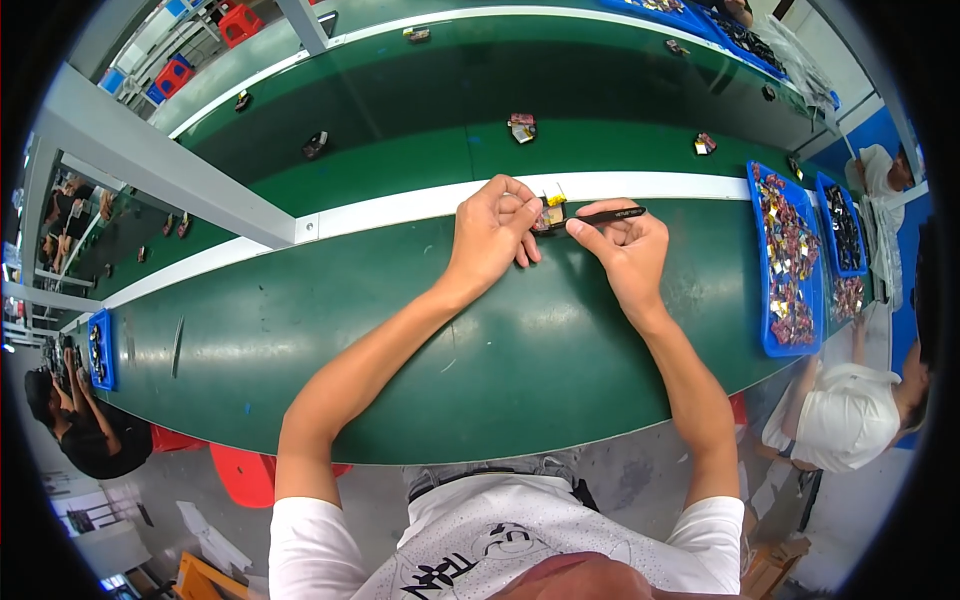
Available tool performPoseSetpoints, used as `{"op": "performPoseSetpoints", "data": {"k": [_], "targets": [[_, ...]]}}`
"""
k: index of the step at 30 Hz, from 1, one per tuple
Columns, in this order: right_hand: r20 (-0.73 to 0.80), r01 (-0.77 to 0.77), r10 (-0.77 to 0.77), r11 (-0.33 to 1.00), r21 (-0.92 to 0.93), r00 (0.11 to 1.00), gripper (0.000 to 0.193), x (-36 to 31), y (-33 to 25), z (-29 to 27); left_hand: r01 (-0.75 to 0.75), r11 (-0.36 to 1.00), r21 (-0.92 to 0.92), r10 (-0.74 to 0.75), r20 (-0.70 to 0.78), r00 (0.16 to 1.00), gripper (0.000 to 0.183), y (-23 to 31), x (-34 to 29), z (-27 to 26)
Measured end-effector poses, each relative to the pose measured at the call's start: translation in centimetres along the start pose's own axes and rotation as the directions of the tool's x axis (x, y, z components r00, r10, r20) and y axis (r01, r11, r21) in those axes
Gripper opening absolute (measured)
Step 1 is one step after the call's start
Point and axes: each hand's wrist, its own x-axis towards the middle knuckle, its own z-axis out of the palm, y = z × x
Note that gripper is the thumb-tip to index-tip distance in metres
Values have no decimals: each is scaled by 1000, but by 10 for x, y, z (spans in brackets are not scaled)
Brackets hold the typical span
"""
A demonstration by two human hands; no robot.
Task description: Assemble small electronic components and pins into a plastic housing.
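My left hand (488, 232) pinches a small dark electronic assembly (551, 214) over the green bench, close to its white far rail. Yellow tape or film and thin wires stick up from the assembly's far side. My right hand (637, 255) is closed around black tweezers (615, 216), held like a pen and pointing left. Their tip reaches the right side of the assembly; whether it grips any part is too small to see. The left fingers partly cover the assembly.
To my right, a blue tray (770, 335) holds many small wired parts, beside a blue tray of black pieces (843, 230). Beyond the rail, a green conveyor belt (400, 150) carries scattered assemblies (521, 128). A grey post (190, 160) rises at left. People sit at both sides.
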Motion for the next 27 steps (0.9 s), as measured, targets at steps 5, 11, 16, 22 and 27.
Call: {"op": "performPoseSetpoints", "data": {"k": [5, 11, 16, 22, 27], "targets": [[-1, 12, -12, 1000, -4, 1000, 14, 1, 1, -2, 12, 999, -29, -12, 18, 1000, 18, 3, 0, 1], [11, -4, 3, 994, 112, 1000, 14, 2, 7, -6, 5, 998, -60, 2, 118, 993, 29, 0, 2, -2], [34, 51, -53, 996, 75, 998, 12, 0, -3, -6, -4, 998, -60, 13, 139, 990, 32, -2, 1, -3], [48, 212, -209, 973, -86, 977, 8, -5, -1, -7, -21, 998, -66, 30, 140, 990, 33, -3, 2, 0], [38, 202, -200, 976, -85, 979, 8, -4, -1, -8, -22, 997, -69, 32, 138, 990, 32, -2, 2, 2]]}}
